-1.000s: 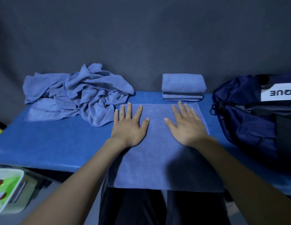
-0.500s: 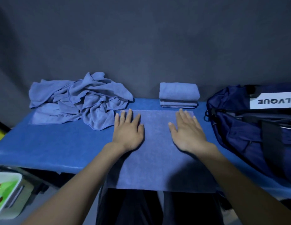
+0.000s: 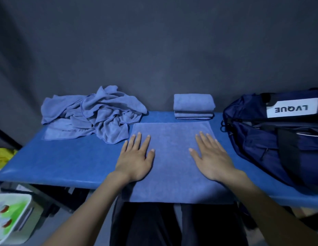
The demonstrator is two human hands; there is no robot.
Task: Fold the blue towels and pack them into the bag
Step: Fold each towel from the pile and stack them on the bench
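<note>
Blue table [image 3: 65, 164]; white tray [image 3: 11, 221] low left; yellow item [image 3: 2, 156] at left edge.

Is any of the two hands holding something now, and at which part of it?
Nothing is held. The left hand and right hand lie flat, fingers straight, pressing on the spread towel, one near each side edge.

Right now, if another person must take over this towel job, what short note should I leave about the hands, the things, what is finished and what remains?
Left hand and right hand: both open, flat on the spread towel, no grip on anything.
The spread towel lies flat mid-table, its near edge hanging over the table edge.
Done: a folded stack sits at the back.
Left: fold the spread towel, then the crumpled pile at back left, then pack everything into the bag on the right.
</note>
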